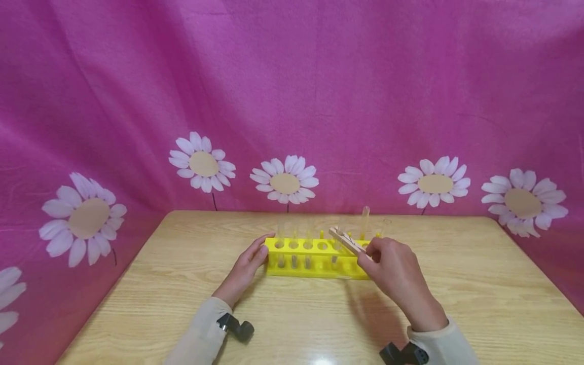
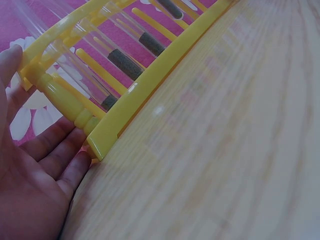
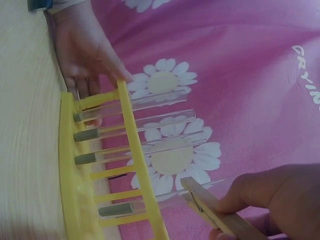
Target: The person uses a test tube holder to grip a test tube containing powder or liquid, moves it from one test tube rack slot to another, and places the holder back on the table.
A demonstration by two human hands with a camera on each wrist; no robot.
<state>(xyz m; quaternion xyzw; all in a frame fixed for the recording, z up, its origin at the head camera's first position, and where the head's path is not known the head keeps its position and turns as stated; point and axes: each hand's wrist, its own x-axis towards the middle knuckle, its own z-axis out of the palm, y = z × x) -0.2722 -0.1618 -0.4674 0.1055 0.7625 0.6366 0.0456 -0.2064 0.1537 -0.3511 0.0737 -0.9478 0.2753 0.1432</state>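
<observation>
1. The left hand held the left end of the yellow rack, thumb in front and forefinger behind – probably to stop it sliding on the wooden table.
2. The right hand pinched a wooden clamp, its tip at the upper part of a test tube standing in the rack; a grip there would spare the fingers touching glass. Whether the jaws had closed around it, I couldn't tell.
3. The left wrist view showed dark contents low in the tubes; only the right wrist view caught lettering on the pink cloth.
</observation>
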